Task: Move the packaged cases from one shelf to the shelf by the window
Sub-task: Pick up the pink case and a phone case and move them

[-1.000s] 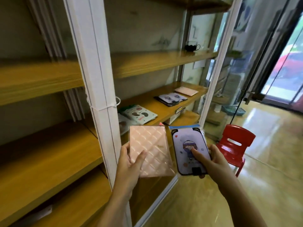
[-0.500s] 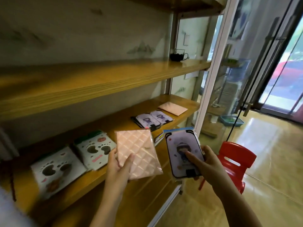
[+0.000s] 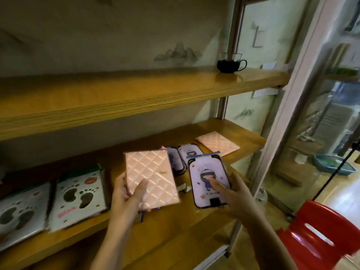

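My left hand (image 3: 127, 193) grips a pink quilted packaged case (image 3: 151, 177), thumb on its face. My right hand (image 3: 232, 193) holds a purple cartoon-girl case (image 3: 208, 183), thumb pressed on its front. Both cases hover just over the wooden shelf (image 3: 171, 217) by the window. On that shelf lie two white paw-print cases (image 3: 78, 196), a stack of purple cartoon cases (image 3: 190, 152) partly hidden behind the held ones, and another pink quilted case (image 3: 217, 143) at the far right.
An upper shelf (image 3: 136, 94) overhangs, with a dark glass cup (image 3: 229, 64) at its right end. A white frame post (image 3: 288, 106) and glass pane bound the shelf on the right. A red plastic chair (image 3: 319, 236) stands on the floor at lower right.
The view has moved right past the white post and closer to the window shelf. Both hands have carried their cases in over that shelf, grips unchanged.
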